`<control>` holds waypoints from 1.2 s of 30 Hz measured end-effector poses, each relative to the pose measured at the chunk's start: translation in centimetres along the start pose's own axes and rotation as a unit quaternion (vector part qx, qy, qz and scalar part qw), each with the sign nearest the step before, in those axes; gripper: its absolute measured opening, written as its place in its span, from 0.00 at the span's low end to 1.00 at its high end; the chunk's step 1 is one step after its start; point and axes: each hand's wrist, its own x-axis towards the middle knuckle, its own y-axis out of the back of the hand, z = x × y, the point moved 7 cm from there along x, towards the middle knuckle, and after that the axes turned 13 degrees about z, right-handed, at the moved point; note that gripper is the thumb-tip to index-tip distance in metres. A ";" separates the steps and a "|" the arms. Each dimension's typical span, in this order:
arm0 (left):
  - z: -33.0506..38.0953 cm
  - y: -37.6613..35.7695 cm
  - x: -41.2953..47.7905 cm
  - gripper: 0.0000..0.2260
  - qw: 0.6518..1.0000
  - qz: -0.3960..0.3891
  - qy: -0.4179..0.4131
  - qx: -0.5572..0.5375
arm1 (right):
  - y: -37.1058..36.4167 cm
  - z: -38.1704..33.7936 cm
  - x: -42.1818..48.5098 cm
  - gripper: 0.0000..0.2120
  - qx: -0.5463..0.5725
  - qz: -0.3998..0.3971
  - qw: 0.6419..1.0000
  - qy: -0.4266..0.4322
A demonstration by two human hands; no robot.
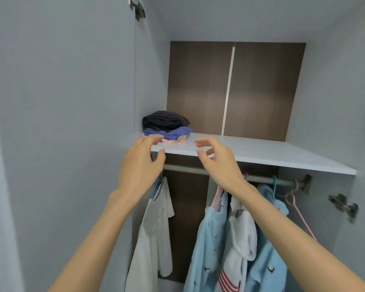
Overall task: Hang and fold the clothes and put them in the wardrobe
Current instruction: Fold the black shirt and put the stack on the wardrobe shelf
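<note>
A small stack of folded clothes (167, 126), dark on top, blue in the middle and pink at the bottom, lies at the left end of the white wardrobe shelf (261, 153). My left hand (140, 163) hovers just in front of the stack with loosely curved fingers, holding nothing. My right hand (217, 158) is raised beside it over the shelf's front edge, fingers relaxed and empty. Under the shelf, a white shirt (154, 232), light blue garments (211, 245) and a white top with red stripes (240, 249) hang from the rail (261, 179).
An empty pink hanger (299, 211) hangs at the rail's right end. The wardrobe's grey side walls (61, 123) close in left and right, with door hinges (343, 205) on the right wall and at the top left. The back panel is dark brown.
</note>
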 end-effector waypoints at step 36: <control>-9.0 21.3 -9.8 0.25 0.920 -0.078 0.293 -0.250 | -13.5 -17.1 -23.2 0.26 0.054 -0.184 0.972 -0.133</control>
